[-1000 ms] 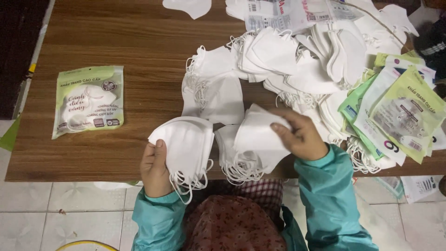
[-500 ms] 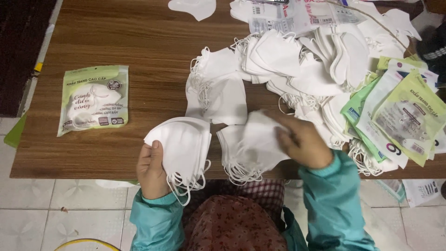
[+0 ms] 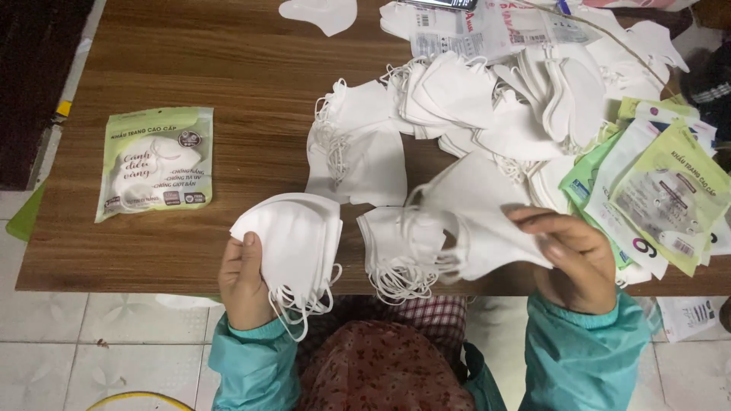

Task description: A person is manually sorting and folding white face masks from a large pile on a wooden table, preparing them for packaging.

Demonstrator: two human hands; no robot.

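My left hand (image 3: 245,281) grips a fanned stack of folded white face masks (image 3: 293,243) over the table's near edge, ear loops dangling below. My right hand (image 3: 575,259) pinches a single white mask (image 3: 476,209) lifted above the table, to the right of that stack. Between the two hands a small stack of white masks (image 3: 400,243) lies at the table's near edge with its loops hanging over.
The wooden table (image 3: 228,84) carries a sealed green mask packet (image 3: 154,164) at the left, a large heap of loose white masks (image 3: 487,103) in the middle and back, and several green packets (image 3: 659,190) at the right. Tiled floor lies below the near edge.
My right hand has moved rightward and lifted its single mask away from the small stack. The left hand keeps its stack nearly still.
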